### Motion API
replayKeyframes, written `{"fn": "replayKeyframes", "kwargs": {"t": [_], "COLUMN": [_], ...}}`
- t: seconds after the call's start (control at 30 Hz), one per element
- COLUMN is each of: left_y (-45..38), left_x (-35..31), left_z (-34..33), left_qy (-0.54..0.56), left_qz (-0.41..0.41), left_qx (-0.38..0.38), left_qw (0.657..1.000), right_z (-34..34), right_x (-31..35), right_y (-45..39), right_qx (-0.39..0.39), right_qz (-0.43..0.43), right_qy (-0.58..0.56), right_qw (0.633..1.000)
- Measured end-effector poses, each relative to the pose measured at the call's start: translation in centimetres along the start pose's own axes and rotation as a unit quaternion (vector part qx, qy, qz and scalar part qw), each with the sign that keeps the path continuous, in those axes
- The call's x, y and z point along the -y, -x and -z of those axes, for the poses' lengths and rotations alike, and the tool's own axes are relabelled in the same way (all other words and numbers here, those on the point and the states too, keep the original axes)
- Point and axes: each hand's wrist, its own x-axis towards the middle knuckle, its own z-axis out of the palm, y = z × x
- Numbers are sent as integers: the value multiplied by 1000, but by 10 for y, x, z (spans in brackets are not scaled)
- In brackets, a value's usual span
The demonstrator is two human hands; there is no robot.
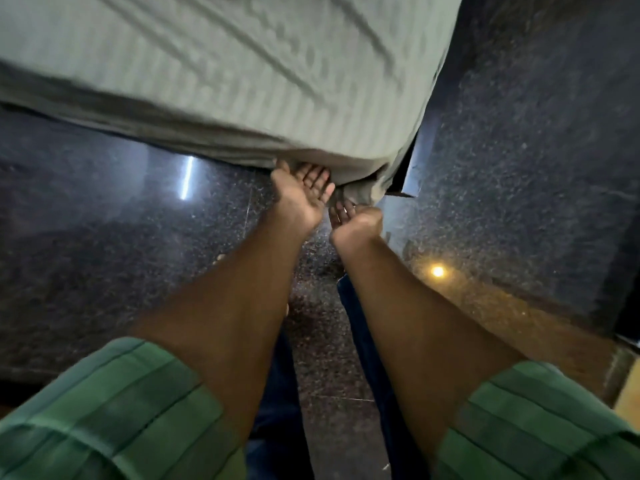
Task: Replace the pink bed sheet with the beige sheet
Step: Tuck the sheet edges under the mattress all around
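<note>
The beige sheet [225, 74] covers the mattress corner in front of me, striped weave, its hem hanging at the lower edge. My left hand [301, 195] is palm-up, fingers straight, pushing under that hem. My right hand [356, 216] is just beside it, fingers curled into the bunched corner fabric. Dark speckled floor [104, 254] lies below. No writing or labels show anywhere
</note>
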Motion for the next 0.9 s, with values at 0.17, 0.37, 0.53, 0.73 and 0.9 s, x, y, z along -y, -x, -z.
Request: {"fn": "replayKeyframes", "kwargs": {"t": [0.17, 0.37, 0.53, 0.73, 0.9], "left_y": [-4, -15, -25, -33, -31], "left_x": [-7, -11, -15, -18, -20], "left_z": [6, -4, -18, -10, 2], "left_qy": [6, 93, 102, 59, -52], "left_qz": [-6, -6, -23, -34, -38], "left_qx": [16, 15, -4, -32, -14], "left_qw": [1000, 996, 995, 997, 998], "right_z": [-20, -44, -62, -58, -60], "right_x": [7, 21, 20, 26, 23], "right_y": [52, 42, 41, 35, 49], "right_qx": [86, 125, 158, 179, 206], "right_qz": [-18, -46, -54, -72, -44], "right_qy": [-111, -262, -302, -295, -127], "right_qw": [990, 956, 939, 936, 969]}}
